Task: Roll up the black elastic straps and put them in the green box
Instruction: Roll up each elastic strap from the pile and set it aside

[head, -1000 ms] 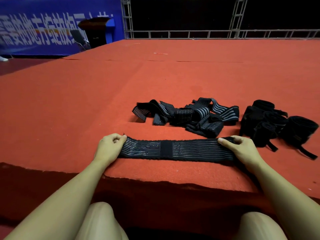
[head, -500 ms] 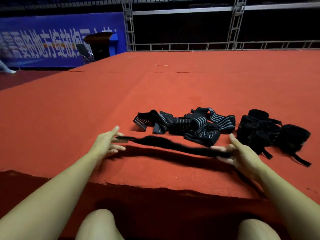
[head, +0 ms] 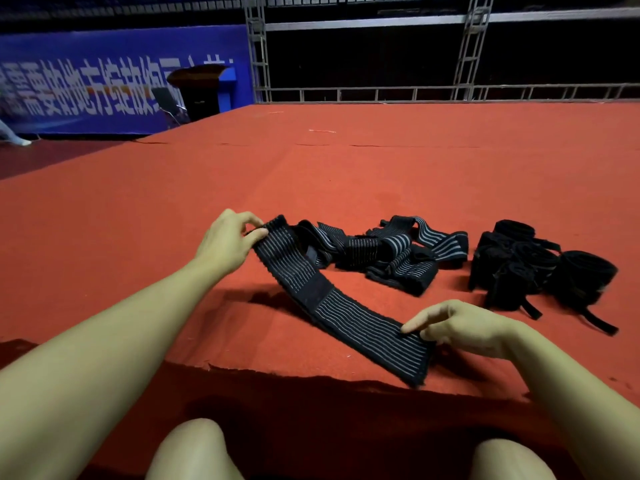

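While hands stretch one strap (head: pixel 341 306), loose straps (head: pixel 381 252) lie just behind.

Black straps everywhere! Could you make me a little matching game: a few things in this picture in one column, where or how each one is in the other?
Things:
1. stretched strap
2. loose strap pile
3. rolled straps
4. blue banner

Places or states:
A. far left, behind the red platform
B. wound into bundles, right of the pile
C. tangled, unrolled, mid-platform
D. held at both ends, left hand and right hand

Pairs: 1-D, 2-C, 3-B, 4-A
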The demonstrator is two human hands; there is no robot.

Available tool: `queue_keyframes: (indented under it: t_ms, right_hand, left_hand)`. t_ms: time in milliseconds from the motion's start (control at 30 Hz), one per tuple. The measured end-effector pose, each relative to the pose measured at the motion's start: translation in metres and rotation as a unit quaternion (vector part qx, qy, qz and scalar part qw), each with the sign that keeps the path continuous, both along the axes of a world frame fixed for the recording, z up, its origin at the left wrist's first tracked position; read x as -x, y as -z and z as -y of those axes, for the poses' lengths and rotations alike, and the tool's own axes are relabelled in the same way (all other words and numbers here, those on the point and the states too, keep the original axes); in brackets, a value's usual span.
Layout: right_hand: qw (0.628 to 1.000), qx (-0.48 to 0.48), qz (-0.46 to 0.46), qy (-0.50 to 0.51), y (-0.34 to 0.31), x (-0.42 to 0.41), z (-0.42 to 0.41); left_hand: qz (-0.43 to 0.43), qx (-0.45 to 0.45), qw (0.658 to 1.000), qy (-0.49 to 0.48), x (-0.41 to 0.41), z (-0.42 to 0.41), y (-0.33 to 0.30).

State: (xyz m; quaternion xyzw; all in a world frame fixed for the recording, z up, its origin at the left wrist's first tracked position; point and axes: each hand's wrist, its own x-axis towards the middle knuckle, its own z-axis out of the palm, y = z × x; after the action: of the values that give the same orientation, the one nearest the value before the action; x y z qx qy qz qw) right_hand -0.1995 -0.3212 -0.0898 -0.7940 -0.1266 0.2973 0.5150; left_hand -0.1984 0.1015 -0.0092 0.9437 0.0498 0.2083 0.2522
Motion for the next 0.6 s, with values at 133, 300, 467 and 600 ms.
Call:
queue_keyframes:
  t_ms: [133,300,467,600]
  right_hand:
    - [0.996,-0.092,-0.004,0.006,-0.008,0.013,-0.02]
    - [0.97,-0.177,0.097,0.135,-0.003,0.029,-0.062]
    - [0.936,-0.197,0.181,0.231,0.026,0.037,-0.087]
    - [0.93,-0.178,0.197,0.256,0.032,0.039,-0.083]
  left_hand:
    - [0.036,-0.057,0.997,-0.032,-0.014,0.028,-0.028]
    - [0.048,-0.067,0.996,-0.019,-0.034,0.067,-0.039]
    - [0.073,-0.031,0.997,0.007,-0.052,0.11,-0.045]
    - [0.077,0.048,0.995,0.039,-0.076,0.13,-0.043]
